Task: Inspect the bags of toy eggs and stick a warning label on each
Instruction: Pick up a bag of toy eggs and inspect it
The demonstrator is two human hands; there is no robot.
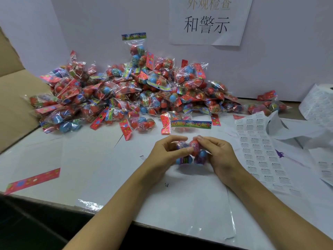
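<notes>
Both hands hold one clear bag of toy eggs [193,152] just above the white table [90,159], near its middle. Red, blue and purple eggs show through the plastic. My left hand [162,154] grips the bag's left side with curled fingers and thumb. My right hand [219,156] pinches the top right of the bag, fingertips on a red egg. A sheet of small warning labels [261,150] lies flat just right of my right hand. A big pile of egg bags [126,94] lies against the back wall.
A roll of label paper [319,103] and loose backing strips [299,129] lie at the right. An open cardboard box flap [16,98] stands at the left. A loose pink header card [32,180] lies front left. A paper sign [209,20] hangs on the wall.
</notes>
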